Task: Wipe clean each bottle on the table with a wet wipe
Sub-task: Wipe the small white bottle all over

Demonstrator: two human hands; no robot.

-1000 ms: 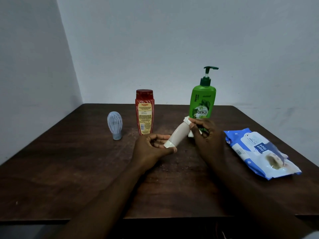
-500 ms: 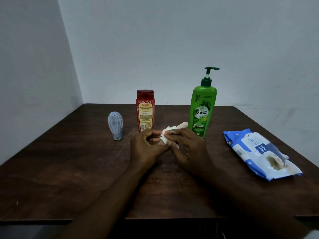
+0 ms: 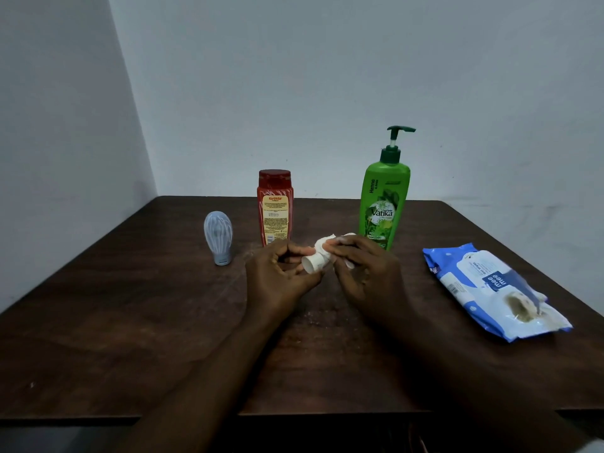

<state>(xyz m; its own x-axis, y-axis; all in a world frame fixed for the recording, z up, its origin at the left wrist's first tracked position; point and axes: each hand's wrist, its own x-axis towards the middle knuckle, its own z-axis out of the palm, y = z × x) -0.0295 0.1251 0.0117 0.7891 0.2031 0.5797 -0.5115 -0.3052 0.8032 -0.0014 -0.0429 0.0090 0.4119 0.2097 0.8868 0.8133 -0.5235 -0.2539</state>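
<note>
Head view: left hand pinches small white bottle's cap end; right hand, slid back from far end, wraps wipe round body. Held mid-table, near green bottle. Rubbing underway; red bottle, grey bottle untouched.

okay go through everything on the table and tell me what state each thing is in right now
small white bottle: tilted, off the table, cap end in the left hand
wet wipe: wrapped on that bottle under the right hand
green pump bottle: upright
red bottle: upright, capped
small grey-blue bottle: standing cap down
wipes pack: lying flat, flap open
</note>
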